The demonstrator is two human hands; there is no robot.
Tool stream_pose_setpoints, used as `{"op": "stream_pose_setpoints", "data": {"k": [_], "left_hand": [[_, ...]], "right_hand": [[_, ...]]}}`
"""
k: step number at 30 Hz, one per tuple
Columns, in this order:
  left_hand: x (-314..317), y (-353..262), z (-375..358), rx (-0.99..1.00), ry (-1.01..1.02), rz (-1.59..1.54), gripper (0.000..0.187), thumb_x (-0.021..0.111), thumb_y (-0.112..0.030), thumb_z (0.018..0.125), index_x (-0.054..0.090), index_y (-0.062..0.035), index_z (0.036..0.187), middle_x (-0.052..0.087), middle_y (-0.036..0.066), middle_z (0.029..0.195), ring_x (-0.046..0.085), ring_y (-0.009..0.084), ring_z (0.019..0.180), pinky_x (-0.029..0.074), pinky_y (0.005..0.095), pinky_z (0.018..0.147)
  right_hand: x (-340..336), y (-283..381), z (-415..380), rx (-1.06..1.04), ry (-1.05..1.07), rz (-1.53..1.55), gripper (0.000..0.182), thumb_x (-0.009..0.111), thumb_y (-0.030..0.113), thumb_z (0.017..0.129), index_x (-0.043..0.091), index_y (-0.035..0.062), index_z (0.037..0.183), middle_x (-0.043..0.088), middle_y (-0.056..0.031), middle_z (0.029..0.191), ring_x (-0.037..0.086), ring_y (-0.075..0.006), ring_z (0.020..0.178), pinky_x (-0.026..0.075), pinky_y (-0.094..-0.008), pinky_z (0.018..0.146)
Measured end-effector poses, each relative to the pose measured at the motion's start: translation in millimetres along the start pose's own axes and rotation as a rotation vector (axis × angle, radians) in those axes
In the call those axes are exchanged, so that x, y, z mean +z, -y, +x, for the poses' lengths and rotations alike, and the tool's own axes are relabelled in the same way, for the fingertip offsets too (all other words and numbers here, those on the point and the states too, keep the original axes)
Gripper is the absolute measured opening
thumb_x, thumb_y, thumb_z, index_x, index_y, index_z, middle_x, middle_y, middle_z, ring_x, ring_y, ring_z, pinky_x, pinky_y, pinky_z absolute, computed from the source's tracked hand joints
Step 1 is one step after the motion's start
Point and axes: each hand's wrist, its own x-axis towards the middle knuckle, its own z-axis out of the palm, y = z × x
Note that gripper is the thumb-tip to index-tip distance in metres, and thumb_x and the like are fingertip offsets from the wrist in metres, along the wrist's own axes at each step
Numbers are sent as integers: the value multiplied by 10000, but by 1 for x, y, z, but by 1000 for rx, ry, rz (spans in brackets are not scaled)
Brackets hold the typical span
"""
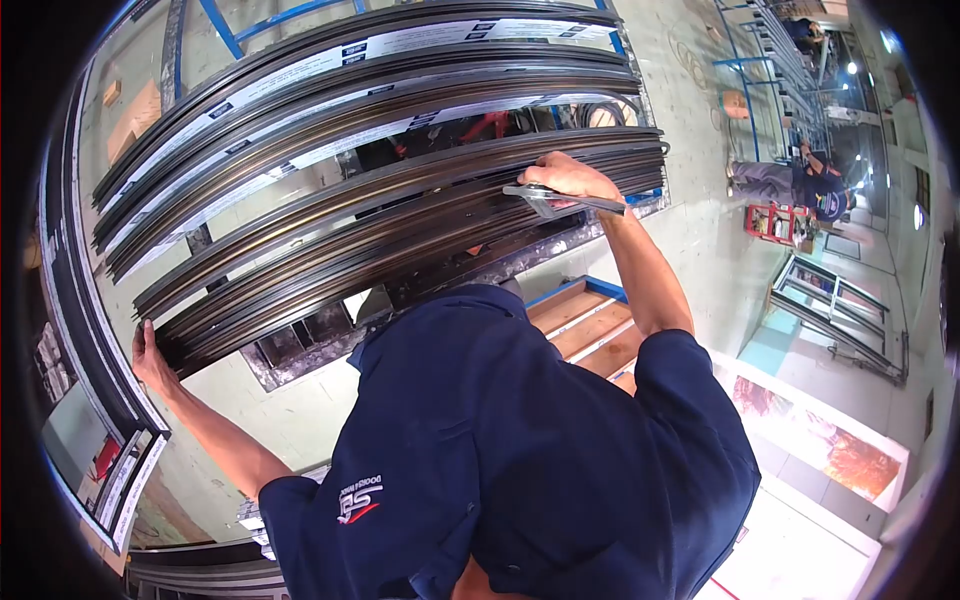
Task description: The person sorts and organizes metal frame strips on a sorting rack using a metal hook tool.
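Long dark metal profiles [400,215] lie side by side in bundles in front of me, running from lower left to upper right. My left hand [150,360] is at their near-left end, its fingers closed about the end of a profile; part of the grip is hidden. Toward the right end, my right hand [572,180] rests over the profiles. It is closed on a grey hand tool [540,201] with a looped frame and a narrow dark bar; its exact kind is not clear.
More profiles with white printed film [430,38] lie farther back. A blue-edged wooden rack [580,318] stands by my right side. Framed dark pieces [85,330] lie at left. At right are a person [815,185], a red crate [770,222] and a window frame [835,305].
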Motion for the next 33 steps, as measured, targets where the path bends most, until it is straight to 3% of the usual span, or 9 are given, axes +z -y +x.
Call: {"op": "stream_pose_setpoints", "data": {"k": [8,9,12,14,15,16,17,21,33], "left_hand": [[2,-3,-4,-39,64,-111,515,788,-296,875,668,60,1227,711,132,1129,632,184,1024,464,316,966],[5,-40,-23,-101,95,-81,519,772,-296,877,661,64,1234,705,149,1147,628,200,1049,471,343,972],[7,-84,-47,-85,21,98,623,778,-351,849,626,63,1289,686,188,1207,626,238,1089,464,355,991],[3,-26,-21,-7,-23,52,565,752,-336,878,639,50,1275,692,207,1205,642,270,1125,476,365,989],[3,-41,-28,61,-10,118,515,724,-295,898,641,56,1266,700,205,1191,653,272,1109,481,359,985],[4,-28,-22,72,-7,34,452,703,-225,907,643,63,1250,712,197,1153,666,251,1077,491,334,964],[7,-20,-19,26,10,-104,401,676,-148,915,636,64,1253,721,181,1124,674,218,1041,494,305,942],[12,-20,-22,-22,8,-166,409,631,-91,933,590,71,1306,731,161,1085,673,195,1002,489,291,929],[7,-33,-27,-62,52,-105,377,465,-40,982,578,63,1326,735,126,1099,649,176,1005,473,291,946]], "right_hand": [[12,22,-11,-94,-44,-52,528,687,520,760,658,7,641,559,-49,521,504,-137,467,364,-322,445],[21,13,-8,-24,-272,-70,542,682,538,774,677,-2,723,565,-42,556,510,-148,502,398,-343,475],[16,29,-14,81,-30,-70,555,662,539,811,680,16,995,640,-100,919,601,-138,792,498,-299,599],[17,26,-17,139,-104,29,621,645,535,830,617,98,1270,614,-15,1077,588,-121,814,505,-297,614],[11,23,-13,144,-78,30,642,650,528,828,605,91,1297,613,-16,1067,577,-113,815,493,-266,597],[22,36,-24,113,-185,54,609,652,489,842,602,79,1289,607,-14,962,546,-91,686,436,-227,492],[8,13,-9,79,-66,172,562,647,431,864,598,56,1280,572,-4,854,480,-76,563,363,-216,414],[17,25,-20,18,-150,189,487,638,435,881,641,49,1178,491,37,706,416,-65,492,309,-226,388],[6,15,-26,-6,-130,183,581,616,451,904,600,37,1311,575,1,877,447,-62,523,326,-212,396]]}}
